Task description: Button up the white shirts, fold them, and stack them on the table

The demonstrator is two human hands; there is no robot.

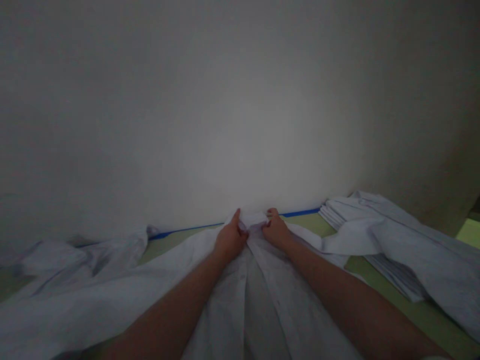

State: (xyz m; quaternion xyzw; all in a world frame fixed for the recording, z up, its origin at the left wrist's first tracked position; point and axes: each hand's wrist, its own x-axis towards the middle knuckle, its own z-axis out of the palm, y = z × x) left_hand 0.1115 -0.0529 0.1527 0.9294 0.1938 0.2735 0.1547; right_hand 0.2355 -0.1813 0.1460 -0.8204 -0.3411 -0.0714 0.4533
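A white shirt (225, 310) lies spread in front of me, its front parted down the middle and its sleeve reaching out to the left. My left hand (229, 240) is closed on the left side of the shirt's collar (254, 219), thumb pointing up. On the collar's other side, my right hand (276, 231) pinches the cloth between bent fingers. Both hands are close together near the far edge, with the collar band between them. Part of the shirt is hidden under my forearms.
A pale wall (240, 125) rises just behind the green surface (176, 244), with a blue strip (195, 228) along its foot. Folded white garments (405, 240) are piled at the right. Crumpled white cloth (56, 257) lies at the left.
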